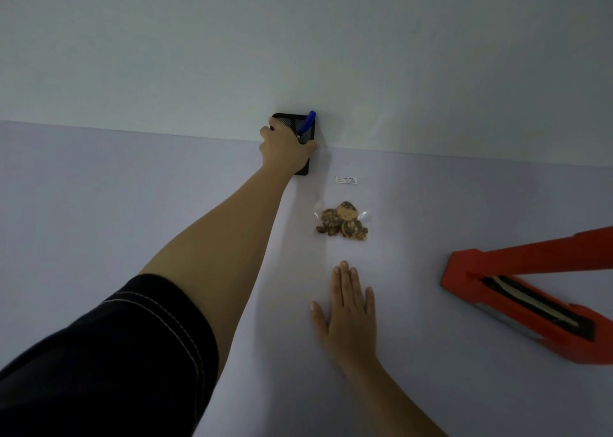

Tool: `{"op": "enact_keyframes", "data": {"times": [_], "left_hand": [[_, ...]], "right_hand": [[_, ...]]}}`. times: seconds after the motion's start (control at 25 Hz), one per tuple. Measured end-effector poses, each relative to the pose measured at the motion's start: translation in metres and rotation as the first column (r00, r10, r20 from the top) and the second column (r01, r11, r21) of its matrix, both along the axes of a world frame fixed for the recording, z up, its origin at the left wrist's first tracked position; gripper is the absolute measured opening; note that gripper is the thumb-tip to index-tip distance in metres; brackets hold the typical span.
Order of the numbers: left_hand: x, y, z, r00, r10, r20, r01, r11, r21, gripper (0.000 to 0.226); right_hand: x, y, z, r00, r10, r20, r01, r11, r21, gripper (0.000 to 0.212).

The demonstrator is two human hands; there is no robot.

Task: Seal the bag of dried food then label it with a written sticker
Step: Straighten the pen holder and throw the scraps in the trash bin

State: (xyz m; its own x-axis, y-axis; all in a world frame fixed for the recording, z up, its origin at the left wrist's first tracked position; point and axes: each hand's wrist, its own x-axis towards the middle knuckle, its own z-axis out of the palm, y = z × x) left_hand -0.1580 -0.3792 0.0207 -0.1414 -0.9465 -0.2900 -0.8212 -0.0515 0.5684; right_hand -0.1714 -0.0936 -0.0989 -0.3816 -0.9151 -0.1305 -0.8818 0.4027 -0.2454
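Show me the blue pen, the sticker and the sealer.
blue pen (309, 122), head view, its upper barrel
sticker (346, 180), head view, middle of its white face
sealer (459, 269), head view, red hinged end

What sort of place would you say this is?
Probably a small packing table against a plain wall: an open red heat sealer, a clear bag of dried food, and a mesh pen holder with a blue pen all sit on it.
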Motion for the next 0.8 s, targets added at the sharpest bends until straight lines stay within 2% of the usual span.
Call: {"op": "enact_keyframes", "data": {"times": [0.12, 0.2, 0.32, 0.44, 0.56, 0.64, 0.8], "left_hand": [[0.001, 0.002, -0.001, 0.999, -0.026, 0.023, 0.026, 0.999, 0.019, 0.098], [0.011, 0.015, 0.002, 1.000, -0.013, -0.013, 0.012, 1.000, -0.015, 0.095], [0.053, 0.067, -0.001, 0.994, -0.056, -0.091, 0.044, 0.991, -0.128, 0.064], [0.129, 0.141, -0.015, 0.991, -0.117, -0.058, 0.110, 0.988, -0.108, 0.041], [0.212, 0.209, -0.030, 0.994, 0.112, -0.019, -0.113, 0.990, -0.081, 0.029], [0.253, 0.250, -0.039, 0.956, 0.291, 0.024, -0.290, 0.956, -0.047, 0.028], [0.273, 0.300, -0.059, 0.949, 0.309, 0.065, -0.314, 0.945, 0.089, 0.038]], "right_hand": [[0.000, 0.002, 0.000, 1.000, 0.007, 0.002, -0.007, 1.000, -0.001, 0.075], [0.000, 0.002, 0.002, 1.000, 0.011, 0.003, -0.011, 1.000, 0.011, 0.075], [0.001, 0.000, 0.007, 1.000, 0.015, 0.003, -0.015, 0.999, 0.051, 0.073], [0.018, 0.012, 0.018, 0.990, 0.141, -0.001, -0.141, 0.988, 0.063, 0.068], [0.064, 0.035, 0.022, 0.964, 0.263, 0.044, -0.265, 0.964, 0.030, 0.062], [0.099, 0.057, 0.019, 0.956, 0.282, 0.085, -0.285, 0.958, 0.035, 0.061], [0.129, 0.083, 0.014, 0.957, 0.278, 0.085, -0.285, 0.955, 0.080, 0.067]]}}
